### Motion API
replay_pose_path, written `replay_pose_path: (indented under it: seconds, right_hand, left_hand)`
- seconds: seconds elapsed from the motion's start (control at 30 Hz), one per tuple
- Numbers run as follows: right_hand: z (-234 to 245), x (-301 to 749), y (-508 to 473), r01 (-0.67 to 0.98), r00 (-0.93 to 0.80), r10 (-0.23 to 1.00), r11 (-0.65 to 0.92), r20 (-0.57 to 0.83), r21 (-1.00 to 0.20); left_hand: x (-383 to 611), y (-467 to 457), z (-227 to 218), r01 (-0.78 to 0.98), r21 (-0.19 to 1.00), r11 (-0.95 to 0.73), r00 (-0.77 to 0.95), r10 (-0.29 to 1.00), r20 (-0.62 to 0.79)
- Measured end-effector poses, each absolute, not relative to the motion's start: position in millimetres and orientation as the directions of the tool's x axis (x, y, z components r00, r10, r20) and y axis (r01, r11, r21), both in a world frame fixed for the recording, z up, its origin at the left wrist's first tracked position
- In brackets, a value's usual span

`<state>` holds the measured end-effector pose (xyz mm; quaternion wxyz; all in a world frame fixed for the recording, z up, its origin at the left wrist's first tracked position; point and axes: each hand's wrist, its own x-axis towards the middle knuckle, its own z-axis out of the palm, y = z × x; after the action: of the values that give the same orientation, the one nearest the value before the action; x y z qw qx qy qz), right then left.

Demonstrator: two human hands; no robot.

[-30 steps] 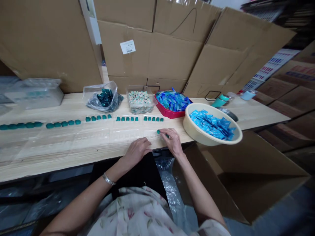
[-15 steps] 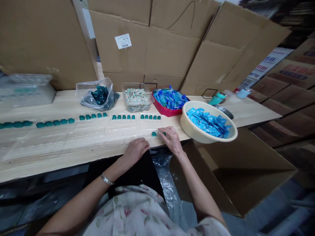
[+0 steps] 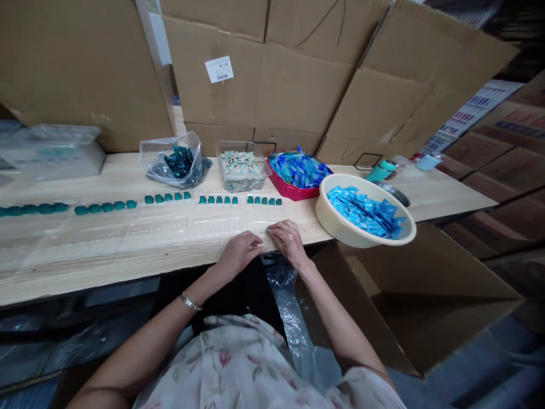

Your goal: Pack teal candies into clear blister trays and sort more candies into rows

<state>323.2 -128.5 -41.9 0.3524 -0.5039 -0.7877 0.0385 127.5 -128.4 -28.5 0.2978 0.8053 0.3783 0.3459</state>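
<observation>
My right hand (image 3: 286,240) lies on a clear plastic tray (image 3: 257,226) at the near edge of the wooden table (image 3: 128,258). Its fingers are bent, and a teal piece just shows at the fingertips. My left hand (image 3: 239,251) rests beside it with fingers curled against the tray's near side; what is inside them is hidden. Behind the hands runs a row of clear trays filled with teal pieces (image 3: 264,200). A second row of empty clear trays (image 3: 157,230) stretches to the left.
At the back stand a plastic bag of teal pieces (image 3: 179,162), a clear box of mixed bits (image 3: 242,167) and a red tray (image 3: 289,195) of blue sticks. A cream bowl (image 3: 340,230) of blue packets overhangs an open cardboard box (image 3: 426,295). Cardboard sheets line the back.
My right hand has drawn left along the tray, and its fingers now cover the teal pieces seen earlier. My left hand has edged closer to it.
</observation>
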Motion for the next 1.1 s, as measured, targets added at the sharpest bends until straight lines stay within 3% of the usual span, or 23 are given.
replay_pose_path:
  seconds: [0.1, 0.17, 0.23, 0.4, 0.63, 0.9, 1.1]
  right_hand:
    - [-36, 324, -132, 0.744, -0.202, 0.812, 0.490, 0.547, -0.453]
    - [-31, 326, -132, 0.718, -0.192, 0.804, 0.506, 0.563, -0.479]
    - [-27, 328, -130, 0.703, -0.223, 0.802, 0.526, 0.554, -0.479]
    - [-21, 329, -121, 0.705, -0.324, 0.800, 0.560, 0.506, -0.435]
    - [-25, 325, -123, 0.757, -0.240, 0.824, 0.490, 0.513, -0.433]
    - [-41, 317, -139, 0.773, -0.012, 0.811, 0.379, 0.585, -0.509]
    - [-31, 332, -135, 0.723, -0.167, 0.838, 0.462, 0.519, -0.513]
  left_hand:
    - [122, -122, -23, 0.283, 0.901, -0.329, 0.343, 0.912, 0.225]
    - [119, -120, -20, 0.265, 0.913, -0.311, 0.348, 0.914, 0.210]
    - [119, -120, -21, 0.318, 0.854, -0.411, 0.403, 0.874, 0.270]
    - [135, -126, -28, 0.428, 0.566, -0.705, 0.601, 0.689, 0.404]
    - [142, -126, -23, 0.567, 0.495, -0.659, 0.619, 0.737, 0.272]
    - [143, -129, -21, 0.615, 0.451, -0.647, 0.604, 0.754, 0.259]
    - [149, -131, -21, 0.671, 0.331, -0.664, 0.605, 0.748, 0.274]
